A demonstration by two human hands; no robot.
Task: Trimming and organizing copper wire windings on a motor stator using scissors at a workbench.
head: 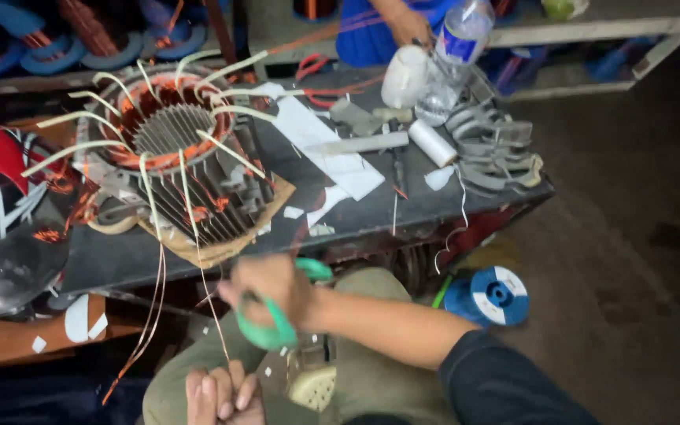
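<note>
**Scissors at the copper leads**

The right hand [273, 291] grips green-handled scissors [277, 327], fingers clamped through the loops, just below the table [403, 206] edge. The left hand [222, 393] sits low, fingers curled together around thin copper wire [202, 271]. That wire trails down from the motor stator [175, 149], which stands on the table's left end.

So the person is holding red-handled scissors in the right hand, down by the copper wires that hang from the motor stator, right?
Not quite: the scissors in the right hand have green handles, not red, as the head view shows. The rest holds: they are by the copper wires that hang from the motor stator.
</note>
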